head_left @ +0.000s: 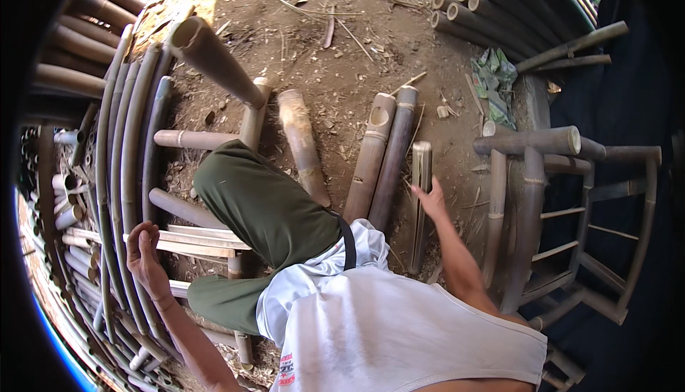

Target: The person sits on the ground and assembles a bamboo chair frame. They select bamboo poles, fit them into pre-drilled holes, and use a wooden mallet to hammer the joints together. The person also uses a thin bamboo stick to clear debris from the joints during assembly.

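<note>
On the left, my left hand (148, 258) is raised beside long bamboo poles (132, 156) and pale split bamboo strips (196, 242). Its fingers are curled together, and I cannot make out whether something small is in them. My right hand (430, 199) is open, thumb and fingers apart, at the right edge of an upright-looking bundle of split bamboo (421, 210); whether it touches is unclear. Left of that bundle lie two thick bamboo lengths, one with an oval notch (372, 146) and a darker one (394, 153). A scraped bamboo piece (303, 142) lies nearer my knee.
A bamboo frame (253, 117) with a wide tube stands beyond my legs. At right are a jointed bamboo frame (531, 199) and a dark cloth (614, 106). Stacked poles (492, 17) fill the far right. A crumpled green-white sack (494, 85) lies on the dirt floor (342, 42) among shavings.
</note>
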The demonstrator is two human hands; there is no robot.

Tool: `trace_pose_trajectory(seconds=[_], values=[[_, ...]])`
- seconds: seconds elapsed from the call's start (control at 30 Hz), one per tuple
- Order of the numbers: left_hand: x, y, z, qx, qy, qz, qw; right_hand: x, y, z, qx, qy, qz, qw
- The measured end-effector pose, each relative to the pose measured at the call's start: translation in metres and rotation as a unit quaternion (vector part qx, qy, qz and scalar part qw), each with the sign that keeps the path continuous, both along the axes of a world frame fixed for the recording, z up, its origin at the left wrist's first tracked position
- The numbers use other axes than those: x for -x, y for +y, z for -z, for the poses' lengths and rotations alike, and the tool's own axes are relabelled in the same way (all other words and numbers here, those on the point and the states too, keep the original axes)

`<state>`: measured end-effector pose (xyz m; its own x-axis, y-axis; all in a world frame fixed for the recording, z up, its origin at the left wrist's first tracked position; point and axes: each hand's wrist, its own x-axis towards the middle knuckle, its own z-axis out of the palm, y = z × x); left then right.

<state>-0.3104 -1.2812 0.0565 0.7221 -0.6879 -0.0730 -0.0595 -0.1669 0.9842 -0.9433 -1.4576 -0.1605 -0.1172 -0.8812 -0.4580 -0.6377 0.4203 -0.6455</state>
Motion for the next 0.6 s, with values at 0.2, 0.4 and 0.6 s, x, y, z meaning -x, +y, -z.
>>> trace_pose_trajectory(seconds=[0.2,0.4,0.6], values=[[0.111,-0.054,-0.045,0.133,0.058,0.156,0.977,-0.177,-0.117,-0.219,0.112,-0.239,-0.403,0.876],[0.149,-0.102,-0.069,0.351,0.242,0.050,0.903,-0.365,-0.080,-0.332,0.104,-0.203,-0.707,0.670],[0.030,0.064,-0.114,0.482,0.113,-0.213,0.842,-0.369,-0.113,-0.322,0.316,-0.393,-0.494,0.708]])
